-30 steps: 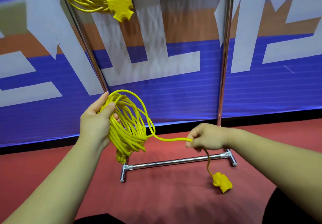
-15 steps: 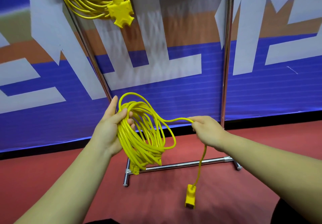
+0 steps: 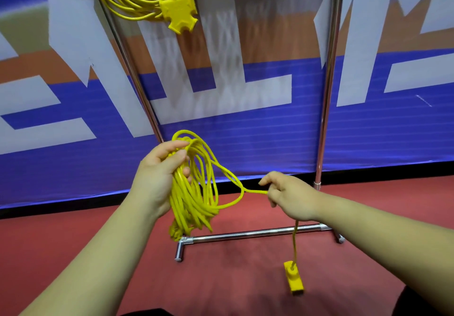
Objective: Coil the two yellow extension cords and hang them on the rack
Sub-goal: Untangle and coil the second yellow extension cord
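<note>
One short tail remains: my right hand pinches the cord right of the coil gripped by my left hand; plug dangles below.

Sports hall: red court floor, printed blue barrier banner.

Two bare forearms, no sleeves in view, left hand and right hand without rings, watch or gloves, short nails, dark clothing, possibly trousers, at bottom edge
</note>
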Motion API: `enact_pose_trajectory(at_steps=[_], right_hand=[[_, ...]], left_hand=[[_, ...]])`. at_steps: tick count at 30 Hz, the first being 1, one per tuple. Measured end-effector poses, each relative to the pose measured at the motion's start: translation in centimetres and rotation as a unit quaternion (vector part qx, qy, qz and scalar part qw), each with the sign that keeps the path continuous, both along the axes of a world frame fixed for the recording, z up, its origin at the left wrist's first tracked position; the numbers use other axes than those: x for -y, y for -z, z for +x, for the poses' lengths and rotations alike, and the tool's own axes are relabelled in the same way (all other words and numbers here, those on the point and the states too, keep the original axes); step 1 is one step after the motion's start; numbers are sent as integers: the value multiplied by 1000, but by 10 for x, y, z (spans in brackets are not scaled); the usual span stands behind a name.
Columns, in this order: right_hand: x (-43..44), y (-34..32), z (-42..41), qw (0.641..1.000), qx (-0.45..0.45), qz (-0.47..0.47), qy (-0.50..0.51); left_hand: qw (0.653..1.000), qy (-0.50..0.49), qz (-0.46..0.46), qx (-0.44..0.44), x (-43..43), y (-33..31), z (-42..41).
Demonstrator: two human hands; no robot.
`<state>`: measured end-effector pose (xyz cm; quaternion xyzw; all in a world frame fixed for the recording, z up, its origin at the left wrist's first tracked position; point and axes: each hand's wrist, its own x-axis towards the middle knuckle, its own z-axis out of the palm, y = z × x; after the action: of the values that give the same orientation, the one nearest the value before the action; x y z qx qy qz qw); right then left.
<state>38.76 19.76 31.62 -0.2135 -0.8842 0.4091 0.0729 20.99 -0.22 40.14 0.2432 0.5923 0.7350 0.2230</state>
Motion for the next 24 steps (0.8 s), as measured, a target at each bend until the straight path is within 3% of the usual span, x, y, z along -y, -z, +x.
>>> enact_pose_trajectory(at_steps=[4, 7, 16, 20, 24], right_hand=[[9, -36, 1, 998, -58, -2, 10], [13, -61, 9, 996, -76, -19, -33], [6, -68, 13, 981, -144, -128, -24], [-4, -69, 18, 968, -170, -182, -38], [-20, -68, 29, 942, -110, -295, -114]], left_hand=[[983, 18, -135, -120, -5, 22, 3], [966, 59, -197, -156, -9, 33, 8], [943, 197, -215, -157, -30, 34, 39], [930, 191, -232, -214, -39, 27, 52], [945, 153, -189, -218, -43, 9, 48]])
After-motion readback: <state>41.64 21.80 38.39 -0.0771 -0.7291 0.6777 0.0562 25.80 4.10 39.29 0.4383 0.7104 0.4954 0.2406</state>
